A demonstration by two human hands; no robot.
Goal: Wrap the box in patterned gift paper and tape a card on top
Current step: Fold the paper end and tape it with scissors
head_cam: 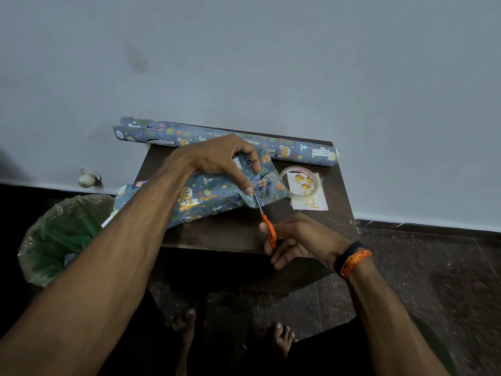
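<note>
Wrapped box [200, 198]: left hand [225, 161] pinches paper flap; right hand [295, 240] grips orange scissors [267, 223] (blades at flap); tape roll [301, 181] beside box.

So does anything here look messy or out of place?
Slightly. The paper around the box looks crumpled and loose, and its left end sticks out past the table edge, above the green bin. The tape roll sits on the card. Nothing looks spilled or broken.
</note>
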